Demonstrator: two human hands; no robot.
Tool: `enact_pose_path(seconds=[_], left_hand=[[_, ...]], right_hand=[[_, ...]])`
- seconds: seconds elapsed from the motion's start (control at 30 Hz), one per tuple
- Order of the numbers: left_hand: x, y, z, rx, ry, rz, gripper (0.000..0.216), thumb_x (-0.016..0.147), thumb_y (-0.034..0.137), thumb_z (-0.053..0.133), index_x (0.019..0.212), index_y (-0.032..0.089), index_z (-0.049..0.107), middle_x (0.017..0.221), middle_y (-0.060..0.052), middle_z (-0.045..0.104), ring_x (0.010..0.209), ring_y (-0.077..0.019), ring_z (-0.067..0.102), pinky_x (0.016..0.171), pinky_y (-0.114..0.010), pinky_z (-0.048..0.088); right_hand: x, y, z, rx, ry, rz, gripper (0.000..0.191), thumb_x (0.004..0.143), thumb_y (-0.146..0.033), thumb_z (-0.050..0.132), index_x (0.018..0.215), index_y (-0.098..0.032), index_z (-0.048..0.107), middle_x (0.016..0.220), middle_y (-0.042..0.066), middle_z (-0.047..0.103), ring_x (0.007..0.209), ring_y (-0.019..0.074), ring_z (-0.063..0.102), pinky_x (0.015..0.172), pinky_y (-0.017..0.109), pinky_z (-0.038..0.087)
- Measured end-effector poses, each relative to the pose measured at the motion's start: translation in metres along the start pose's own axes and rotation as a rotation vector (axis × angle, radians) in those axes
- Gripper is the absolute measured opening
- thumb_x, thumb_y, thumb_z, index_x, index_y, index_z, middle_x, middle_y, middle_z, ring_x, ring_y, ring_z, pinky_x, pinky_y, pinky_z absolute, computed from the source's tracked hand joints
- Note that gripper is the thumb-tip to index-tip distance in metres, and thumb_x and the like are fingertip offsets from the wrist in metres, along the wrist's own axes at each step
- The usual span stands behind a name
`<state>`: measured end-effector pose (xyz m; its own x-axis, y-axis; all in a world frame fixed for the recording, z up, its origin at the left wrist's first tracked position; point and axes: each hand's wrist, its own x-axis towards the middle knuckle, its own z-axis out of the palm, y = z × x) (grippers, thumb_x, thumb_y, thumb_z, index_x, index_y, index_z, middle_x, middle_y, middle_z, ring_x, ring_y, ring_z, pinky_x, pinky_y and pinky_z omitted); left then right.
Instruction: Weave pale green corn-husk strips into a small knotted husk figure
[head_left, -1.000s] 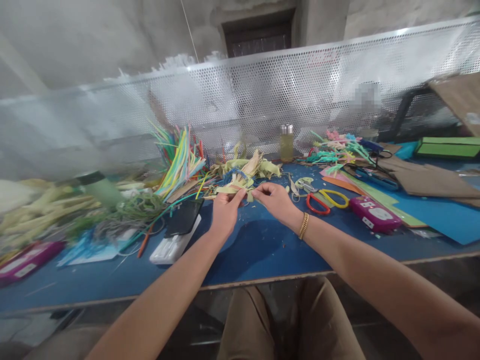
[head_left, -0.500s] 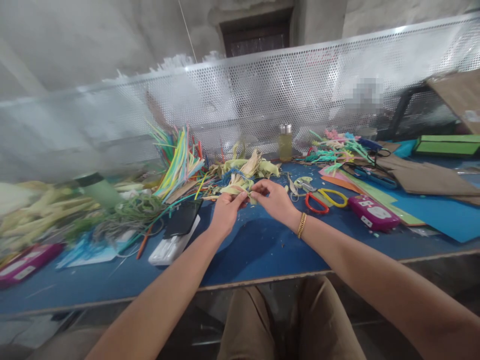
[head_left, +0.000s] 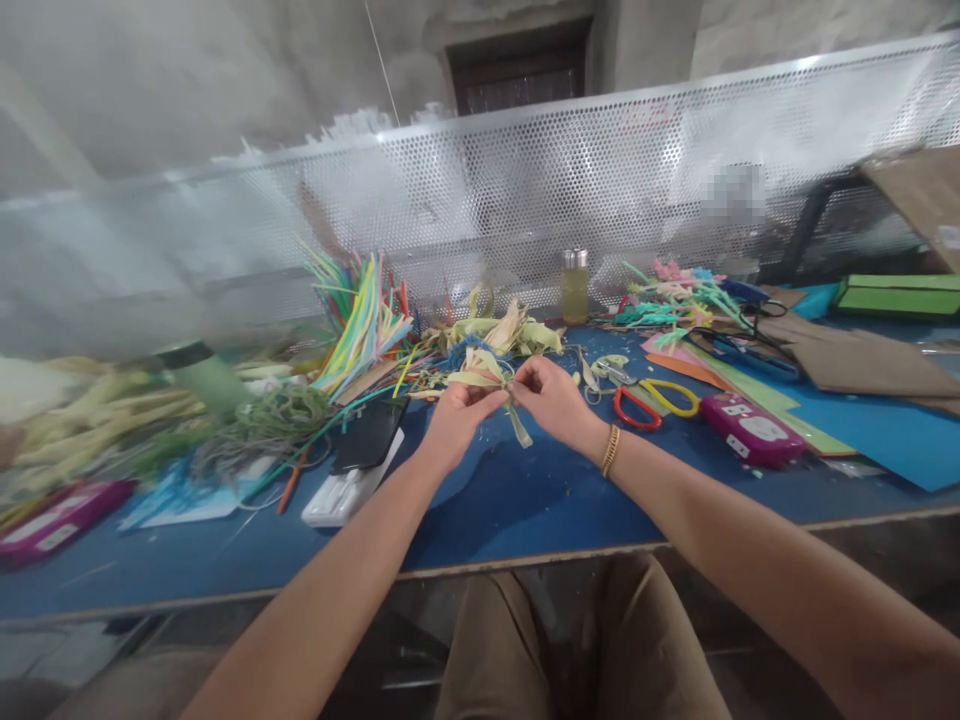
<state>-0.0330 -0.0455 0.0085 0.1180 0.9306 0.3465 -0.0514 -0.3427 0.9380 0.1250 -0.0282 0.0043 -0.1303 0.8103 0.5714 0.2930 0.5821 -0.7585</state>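
Pale green strips that look like corn husk (head_left: 519,428) are pinched between my two hands above the blue tabletop. My left hand (head_left: 463,412) has thumb and fingers closed on them from the left. Close against it, almost touching, my right hand (head_left: 551,395) pinches the same strips at their middle. One end fans out above my left fingers; another hangs down between the hands. Just behind lies a heap of dried husks (head_left: 510,328) with some blue material. Scissors (head_left: 637,405) with one red and one yellow handle rest right of my right hand.
Left stand a bundle of coloured pipe cleaners (head_left: 364,330), a black phone (head_left: 367,435) on a white case (head_left: 352,495), and tangled green cord (head_left: 281,420). A bottle (head_left: 575,288) is at the back. Right are a purple case (head_left: 750,430), coloured paper (head_left: 862,425) and cardboard (head_left: 862,355).
A strip end now hangs lower between my hands, and the left fingers have turned more around the husk. My hands remain close together; the view has shifted slightly.
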Motion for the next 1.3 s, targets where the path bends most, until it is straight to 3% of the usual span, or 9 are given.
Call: enact_pose_path(seconds=[0.1,0.27,0.37,0.6,0.87,1.03,1.2,1.3], left_hand=[[0.0006,-0.0008,0.001,-0.003,0.026,0.022,0.037,0.06,0.03,0.085,0.082,0.019,0.057,0.067,0.004,0.058,0.062,-0.0107,0.053,0.06,-0.023,0.041],[0.0026,-0.0057,-0.0038,-0.007,0.068,-0.032,0.033,0.067,0.033,0.079,0.087,0.021,0.057,0.066,0.005,0.059,0.058,-0.0103,0.053,0.055,-0.022,0.038],[0.0022,-0.006,-0.0049,-0.007,0.056,-0.039,0.03,0.068,0.032,0.078,0.088,0.021,0.058,0.067,0.005,0.058,0.057,-0.0095,0.052,0.053,-0.021,0.037],[0.0007,0.0004,-0.0032,-0.043,0.031,-0.103,0.031,0.065,0.03,0.08,0.086,0.02,0.059,0.062,0.006,0.054,0.052,-0.0079,0.046,0.05,-0.021,0.033],[-0.003,-0.003,0.0027,-0.119,-0.079,-0.08,0.058,0.052,0.015,0.086,0.1,0.021,0.053,0.088,0.003,0.064,0.079,-0.0135,0.061,0.07,-0.026,0.048],[-0.0017,-0.003,0.0045,-0.08,-0.079,-0.071,0.055,0.054,0.017,0.085,0.098,0.02,0.054,0.075,0.006,0.059,0.066,-0.0108,0.058,0.063,-0.024,0.047],[-0.0019,0.0006,0.0043,-0.084,-0.029,-0.097,0.064,0.052,0.016,0.086,0.107,0.02,0.054,0.09,0.002,0.062,0.065,-0.0093,0.059,0.06,-0.024,0.047],[-0.0018,-0.0007,0.0042,-0.056,-0.067,-0.105,0.058,0.051,0.016,0.086,0.102,0.019,0.058,0.085,0.002,0.062,0.06,-0.0092,0.058,0.057,-0.024,0.046]], right_hand=[[0.0,-0.0009,-0.0012,0.124,-0.047,0.059,0.011,0.078,-0.026,0.061,0.074,-0.02,0.053,0.069,-0.002,0.058,0.064,0.0131,0.054,0.06,0.027,0.043],[0.0012,-0.0044,-0.0028,0.321,-0.119,0.166,0.013,0.084,-0.03,0.054,0.078,-0.02,0.058,0.067,0.0,0.061,0.064,0.0137,0.059,0.055,0.026,0.043],[0.0014,-0.0034,-0.0031,0.363,-0.117,0.174,0.007,0.079,-0.025,0.06,0.085,-0.02,0.061,0.069,-0.001,0.063,0.064,0.0131,0.061,0.054,0.025,0.046],[0.0016,-0.0025,-0.0052,0.359,-0.165,0.168,0.012,0.07,-0.022,0.068,0.08,-0.019,0.063,0.072,0.0,0.065,0.064,0.0118,0.058,0.055,0.024,0.047],[0.0019,-0.0039,-0.0028,0.39,-0.063,0.187,0.014,0.066,-0.023,0.066,0.077,-0.018,0.057,0.07,-0.002,0.059,0.06,0.01,0.052,0.057,0.026,0.044],[0.0032,-0.0001,-0.0026,0.373,0.028,0.162,0.018,0.068,-0.024,0.064,0.076,-0.02,0.049,0.068,-0.004,0.054,0.061,0.0102,0.05,0.058,0.026,0.042],[0.0054,0.0028,-0.003,0.323,0.089,0.13,0.016,0.071,-0.022,0.06,0.076,-0.022,0.044,0.07,-0.003,0.054,0.061,0.0112,0.048,0.06,0.028,0.042],[0.0061,0.0041,-0.0031,0.288,0.14,0.109,0.015,0.072,-0.023,0.06,0.076,-0.022,0.045,0.071,-0.002,0.055,0.063,0.0124,0.05,0.061,0.028,0.043]])
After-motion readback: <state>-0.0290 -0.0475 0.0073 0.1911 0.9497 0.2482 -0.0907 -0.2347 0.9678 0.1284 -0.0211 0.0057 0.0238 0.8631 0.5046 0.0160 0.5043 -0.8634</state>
